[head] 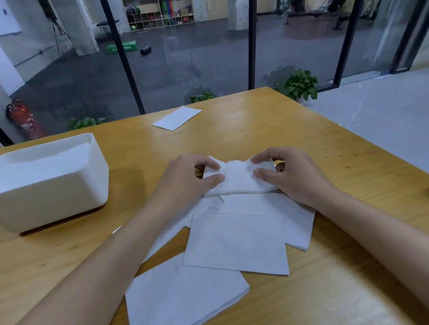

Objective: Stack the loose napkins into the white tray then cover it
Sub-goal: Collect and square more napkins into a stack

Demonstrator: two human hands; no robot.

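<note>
A white napkin is lifted slightly off the wooden table at the centre. My left hand pinches its left end and my right hand pinches its right end, thumbs on the near side. Several loose white napkins lie overlapping just below my hands, among them a square one and a large one near the front edge. One more napkin lies alone at the far side of the table. The white tray stands at the left, with white napkins inside it. No lid is in view.
The wooden table ends at the right, with pale floor tiles beyond. A glass wall with black frames runs behind the table. Potted plants stand past the far edge and a red fire extinguisher at the far left.
</note>
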